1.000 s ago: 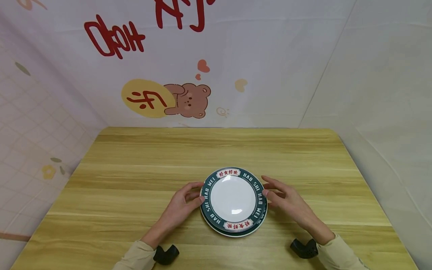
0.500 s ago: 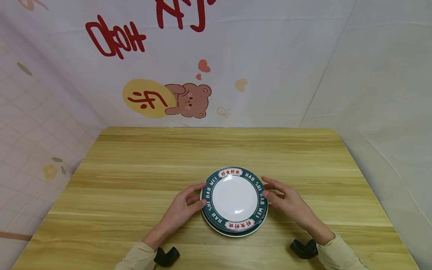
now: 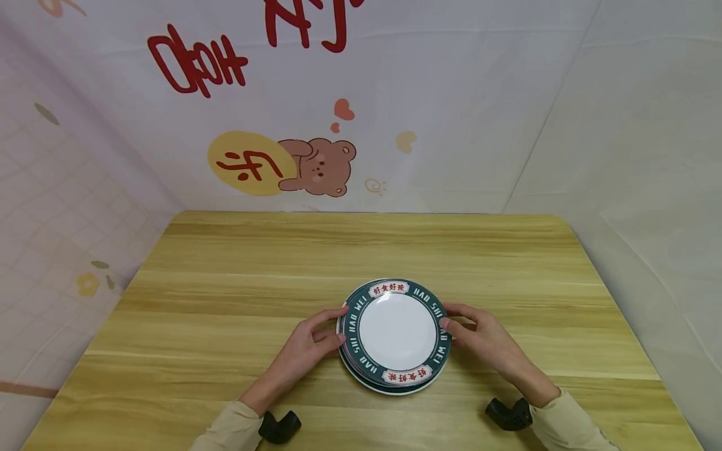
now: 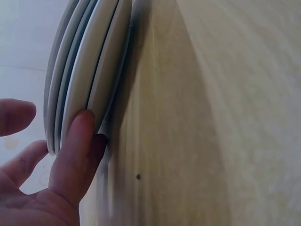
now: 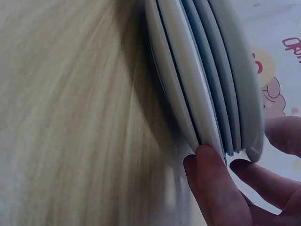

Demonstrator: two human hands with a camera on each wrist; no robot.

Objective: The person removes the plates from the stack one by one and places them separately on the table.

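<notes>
Several round plates are stacked on the wooden table. The top plate (image 3: 397, 332) is white in the middle, with a dark green rim, white letters and red-on-white labels, and sits slightly right of those beneath. My left hand (image 3: 307, 347) is at the stack's left side, fingertips against the plate edges and thumb off them in the left wrist view. On the opposite side my right hand (image 3: 487, 344) has its thumb at the top plate's rim and fingertips along lower edges of the stack (image 5: 202, 75). The plate edges (image 4: 96, 52) fan slightly apart in the left wrist view.
The wooden table (image 3: 225, 269) reaches back to a pale cloth wall (image 3: 451, 94) printed with red characters and a bear. Black curved pieces sit by the left cuff (image 3: 231, 429) and right cuff (image 3: 570, 423).
The top plate has slid to the right over the stack, showing more of a lower rim at the left. My left fingers have followed slightly right; my right index finger has shifted a little.
</notes>
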